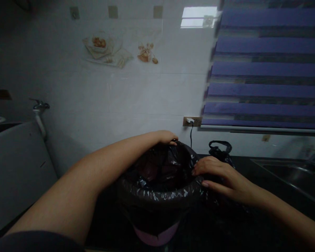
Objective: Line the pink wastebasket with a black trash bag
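Note:
A black garbage bag (157, 194) lines a trash can (157, 238), its edge folded down over the round rim. The can's pinkish lower part shows beneath the bag. Reaching across the opening, my left hand (168, 136) grips the bag at the far rim, its fingertips partly hidden. At the right side of the rim my right hand (220, 175) holds the bag edge, with the thumb toward the front and the fingers curled over the top. Inside, the bag hangs loose and wrinkled.
Behind my right hand a black plastic bag with a loop handle (220, 148) rests on the dark countertop (238, 175). A sink (291, 171) is at the right. A plugged-in socket (192, 121) and its cord are on the tiled wall. At the left stands a grey-white appliance (21, 168) near a faucet (40, 105).

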Demonstrator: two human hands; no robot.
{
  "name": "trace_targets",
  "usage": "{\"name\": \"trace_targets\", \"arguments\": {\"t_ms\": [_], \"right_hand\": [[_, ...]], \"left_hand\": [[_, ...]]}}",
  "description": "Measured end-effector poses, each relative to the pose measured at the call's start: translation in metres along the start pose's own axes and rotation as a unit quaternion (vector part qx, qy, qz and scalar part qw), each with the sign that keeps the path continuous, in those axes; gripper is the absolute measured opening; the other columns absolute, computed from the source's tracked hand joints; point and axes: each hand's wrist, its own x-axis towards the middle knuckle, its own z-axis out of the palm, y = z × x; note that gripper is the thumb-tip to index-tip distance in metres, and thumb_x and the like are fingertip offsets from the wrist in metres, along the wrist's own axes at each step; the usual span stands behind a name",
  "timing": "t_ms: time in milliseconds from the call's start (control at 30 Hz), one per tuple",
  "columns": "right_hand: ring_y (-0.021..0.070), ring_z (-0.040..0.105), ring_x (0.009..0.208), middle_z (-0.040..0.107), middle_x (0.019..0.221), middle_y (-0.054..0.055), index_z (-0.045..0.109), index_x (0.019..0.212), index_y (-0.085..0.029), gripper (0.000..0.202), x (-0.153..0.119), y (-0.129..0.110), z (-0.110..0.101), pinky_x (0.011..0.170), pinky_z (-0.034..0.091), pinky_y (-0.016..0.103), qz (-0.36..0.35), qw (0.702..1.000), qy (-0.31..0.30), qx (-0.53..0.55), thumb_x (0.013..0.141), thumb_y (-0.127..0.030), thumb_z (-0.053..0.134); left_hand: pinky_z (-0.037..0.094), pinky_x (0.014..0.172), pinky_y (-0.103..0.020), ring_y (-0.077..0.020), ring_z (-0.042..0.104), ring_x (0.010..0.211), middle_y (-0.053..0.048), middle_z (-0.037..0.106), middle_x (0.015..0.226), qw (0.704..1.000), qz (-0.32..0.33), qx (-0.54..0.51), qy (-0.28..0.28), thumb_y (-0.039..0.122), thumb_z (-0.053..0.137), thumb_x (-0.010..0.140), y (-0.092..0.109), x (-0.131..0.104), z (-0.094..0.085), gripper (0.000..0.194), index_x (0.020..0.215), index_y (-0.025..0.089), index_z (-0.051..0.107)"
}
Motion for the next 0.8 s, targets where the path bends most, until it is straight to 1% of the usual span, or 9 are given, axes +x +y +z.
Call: {"name": "trace_targets", "arguments": {"t_ms": [200, 367, 500, 567, 667, 800], "right_hand": [[0.0167, 0.059, 0.103, 0.066, 0.102, 0.008, 0.065, 0.109, -0.019, 0.024, -0.001, -0.003, 0.002, 0.093, 0.046, 0.035, -0.022, 0.999, 0.019, -0.024, 0.089, -0.029, 0.056], [0.0164, 0.06, 0.102, 0.067, 0.102, 0.008, 0.064, 0.11, -0.019, 0.024, -0.001, -0.009, 0.003, 0.091, 0.048, 0.033, -0.047, 0.997, 0.037, -0.054, 0.089, -0.027, 0.056], [0.0162, 0.06, 0.104, 0.067, 0.106, 0.008, 0.063, 0.114, -0.02, 0.027, -0.004, -0.014, 0.004, 0.09, 0.05, 0.032, -0.055, 0.995, 0.04, -0.068, 0.088, -0.025, 0.057], [0.0165, 0.059, 0.107, 0.065, 0.111, 0.009, 0.061, 0.117, -0.021, 0.03, -0.006, -0.014, 0.004, 0.091, 0.05, 0.032, -0.045, 0.995, 0.046, -0.071, 0.088, -0.025, 0.056], [0.0185, 0.057, 0.113, 0.063, 0.119, 0.01, 0.057, 0.124, -0.022, 0.036, -0.007, -0.011, 0.001, 0.094, 0.05, 0.035, -0.006, 0.994, 0.076, -0.075, 0.089, -0.026, 0.054], [0.0203, 0.058, 0.112, 0.063, 0.118, 0.008, 0.06, 0.118, -0.024, 0.03, -0.006, 0.001, -0.004, 0.096, 0.049, 0.039, 0.053, 0.99, 0.121, -0.055, 0.091, -0.03, 0.049]], "left_hand": [[0.046, 0.077, -0.029, -0.0217, 0.064, 0.093, -0.012, 0.07, 0.112, 1.0, -0.016, 0.007, -0.008, 0.036, 0.045, 0.093, -0.007, -0.003, 0.003, 0.033, 0.114, 0.018, 0.061], [0.046, 0.076, -0.029, -0.0216, 0.064, 0.093, -0.013, 0.07, 0.111, 0.999, -0.032, 0.009, -0.013, 0.036, 0.045, 0.092, -0.006, -0.005, 0.004, 0.034, 0.114, 0.017, 0.061], [0.047, 0.079, -0.03, -0.0223, 0.064, 0.095, -0.014, 0.069, 0.112, 0.999, -0.042, 0.005, -0.011, 0.033, 0.047, 0.089, -0.003, -0.005, 0.006, 0.034, 0.115, 0.015, 0.06], [0.047, 0.082, -0.032, -0.0229, 0.064, 0.097, -0.015, 0.068, 0.115, 0.999, -0.043, 0.0, -0.007, 0.031, 0.05, 0.087, -0.002, -0.005, 0.006, 0.037, 0.119, 0.014, 0.058], [0.045, 0.09, -0.033, -0.0233, 0.06, 0.106, -0.016, 0.062, 0.125, 0.999, -0.04, -0.011, 0.009, 0.033, 0.054, 0.084, 0.0, -0.007, 0.005, 0.049, 0.129, 0.013, 0.05], [0.04, 0.099, -0.032, -0.0245, 0.052, 0.12, -0.018, 0.052, 0.137, 0.999, -0.017, -0.026, 0.027, 0.039, 0.056, 0.083, 0.007, -0.014, -0.002, 0.063, 0.136, 0.01, 0.042]]}}
